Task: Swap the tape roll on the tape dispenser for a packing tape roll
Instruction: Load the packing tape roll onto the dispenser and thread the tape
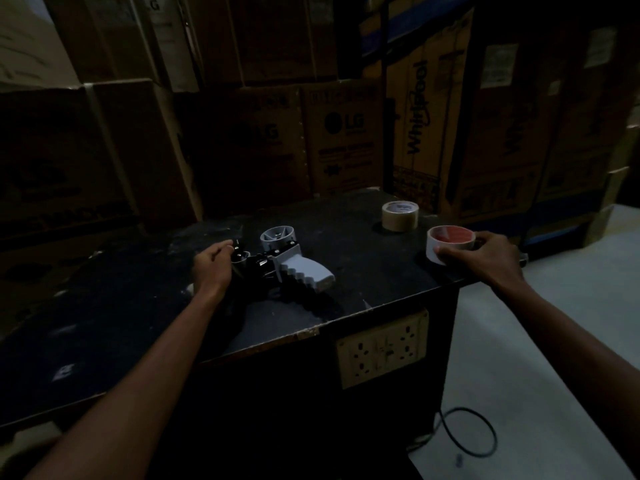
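A grey and black tape dispenser (287,263) lies on its side on the dark table (346,299), its spool hub bare and its ridged handle pointing right. My left hand (215,261) grips the dispenser's black front end. A white tape roll with a reddish core (448,242) rests flat near the table's right edge, and my right hand (485,254) is closed around its side. A tan packing tape roll (400,215) stands flat behind it, apart from both hands.
Stacked cardboard boxes (343,140) wall in the back and left of the table. A socket panel (382,348) is set in the table's front. A black cable (467,431) loops on the pale floor at the right. The light is dim.
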Demonstrator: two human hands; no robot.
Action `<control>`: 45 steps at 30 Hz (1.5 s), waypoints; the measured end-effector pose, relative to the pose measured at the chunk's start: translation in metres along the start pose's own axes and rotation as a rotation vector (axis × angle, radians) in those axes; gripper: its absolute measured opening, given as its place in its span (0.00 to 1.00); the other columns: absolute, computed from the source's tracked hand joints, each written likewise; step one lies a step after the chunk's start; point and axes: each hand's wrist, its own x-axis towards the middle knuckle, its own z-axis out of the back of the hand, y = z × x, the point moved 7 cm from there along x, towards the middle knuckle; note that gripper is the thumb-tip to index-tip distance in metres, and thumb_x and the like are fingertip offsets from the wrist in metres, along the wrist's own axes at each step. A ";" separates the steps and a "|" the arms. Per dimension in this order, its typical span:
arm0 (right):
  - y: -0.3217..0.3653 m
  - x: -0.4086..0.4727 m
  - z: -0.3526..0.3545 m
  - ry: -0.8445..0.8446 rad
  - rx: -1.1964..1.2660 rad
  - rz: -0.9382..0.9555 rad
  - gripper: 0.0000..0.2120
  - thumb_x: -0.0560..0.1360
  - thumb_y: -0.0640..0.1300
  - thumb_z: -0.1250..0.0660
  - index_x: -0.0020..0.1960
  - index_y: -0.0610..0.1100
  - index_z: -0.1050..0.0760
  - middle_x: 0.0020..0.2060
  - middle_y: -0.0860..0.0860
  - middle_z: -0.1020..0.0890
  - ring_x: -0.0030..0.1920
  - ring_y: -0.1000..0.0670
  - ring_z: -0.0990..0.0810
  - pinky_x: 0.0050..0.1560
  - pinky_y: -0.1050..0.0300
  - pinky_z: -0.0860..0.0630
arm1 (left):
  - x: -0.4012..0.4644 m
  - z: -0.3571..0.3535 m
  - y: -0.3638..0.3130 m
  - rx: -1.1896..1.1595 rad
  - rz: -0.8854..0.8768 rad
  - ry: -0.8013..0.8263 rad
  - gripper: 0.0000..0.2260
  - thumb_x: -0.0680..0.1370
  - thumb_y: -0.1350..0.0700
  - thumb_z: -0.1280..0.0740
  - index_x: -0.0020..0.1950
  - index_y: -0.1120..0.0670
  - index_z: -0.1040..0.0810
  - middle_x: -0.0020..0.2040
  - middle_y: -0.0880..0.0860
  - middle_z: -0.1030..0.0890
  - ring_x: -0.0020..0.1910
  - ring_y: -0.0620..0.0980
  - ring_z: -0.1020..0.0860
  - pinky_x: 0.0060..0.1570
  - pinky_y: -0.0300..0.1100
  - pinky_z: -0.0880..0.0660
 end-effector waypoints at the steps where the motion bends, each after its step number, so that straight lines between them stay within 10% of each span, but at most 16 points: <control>1: -0.001 0.001 -0.002 0.007 -0.010 0.003 0.34 0.63 0.55 0.19 0.63 0.40 0.23 0.55 0.41 0.16 0.51 0.45 0.18 0.50 0.48 0.19 | -0.002 0.002 -0.001 0.001 0.000 -0.009 0.13 0.79 0.57 0.38 0.61 0.58 0.19 0.60 0.55 0.18 0.58 0.50 0.22 0.56 0.39 0.30; 8: 0.025 -0.007 -0.001 -0.178 -0.328 0.119 0.50 0.62 0.64 0.22 0.73 0.38 0.33 0.66 0.36 0.27 0.66 0.34 0.31 0.61 0.40 0.30 | -0.003 0.009 0.010 -0.016 0.027 0.004 0.12 0.78 0.56 0.36 0.58 0.56 0.18 0.58 0.55 0.17 0.57 0.51 0.21 0.58 0.43 0.26; 16: 0.105 -0.044 -0.065 -0.010 -0.201 0.406 0.31 0.70 0.64 0.29 0.65 0.45 0.23 0.59 0.46 0.19 0.60 0.45 0.23 0.57 0.51 0.27 | -0.006 0.012 0.012 -0.057 0.049 0.029 0.12 0.78 0.54 0.37 0.58 0.51 0.17 0.56 0.53 0.16 0.55 0.52 0.20 0.60 0.53 0.23; 19: 0.129 -0.062 -0.113 0.383 -0.028 0.304 0.24 0.72 0.62 0.30 0.60 0.47 0.21 0.52 0.54 0.18 0.52 0.56 0.20 0.47 0.62 0.24 | -0.006 0.014 0.015 -0.071 0.071 0.042 0.13 0.77 0.53 0.36 0.58 0.51 0.17 0.56 0.53 0.16 0.55 0.51 0.19 0.60 0.54 0.23; 23: 0.145 -0.077 -0.166 0.739 0.046 0.058 0.32 0.70 0.71 0.35 0.55 0.44 0.18 0.47 0.48 0.16 0.47 0.50 0.17 0.47 0.54 0.20 | -0.005 0.017 0.017 -0.106 0.084 0.061 0.12 0.77 0.55 0.35 0.58 0.53 0.18 0.56 0.53 0.17 0.56 0.52 0.19 0.60 0.53 0.23; 26: 0.158 -0.084 -0.178 0.801 -0.160 0.002 0.32 0.69 0.71 0.34 0.51 0.42 0.20 0.42 0.47 0.17 0.42 0.49 0.18 0.40 0.57 0.24 | -0.008 0.017 0.018 -0.165 0.110 0.120 0.11 0.78 0.59 0.36 0.59 0.56 0.18 0.54 0.55 0.16 0.54 0.52 0.19 0.54 0.48 0.21; 30: 0.170 -0.103 -0.198 0.967 0.155 -0.251 0.20 0.75 0.51 0.28 0.55 0.34 0.22 0.37 0.40 0.15 0.31 0.48 0.16 0.30 0.58 0.19 | -0.013 0.019 0.018 -0.267 0.152 0.144 0.11 0.79 0.62 0.37 0.57 0.57 0.18 0.50 0.55 0.16 0.47 0.49 0.18 0.38 0.36 0.22; 35: 0.165 -0.119 -0.215 1.083 0.471 -0.478 0.10 0.79 0.44 0.32 0.56 0.39 0.24 0.45 0.42 0.17 0.32 0.49 0.15 0.28 0.59 0.20 | -0.014 0.021 0.022 -0.257 0.158 0.179 0.11 0.78 0.64 0.35 0.57 0.57 0.18 0.53 0.56 0.16 0.53 0.53 0.17 0.51 0.46 0.20; 45: 0.182 -0.120 -0.216 1.041 0.613 -0.497 0.12 0.82 0.45 0.39 0.53 0.35 0.25 0.29 0.48 0.22 0.24 0.57 0.27 0.21 0.70 0.31 | -0.013 0.026 0.003 -0.123 -0.011 0.175 0.25 0.74 0.63 0.31 0.72 0.55 0.28 0.65 0.57 0.22 0.60 0.52 0.21 0.55 0.44 0.22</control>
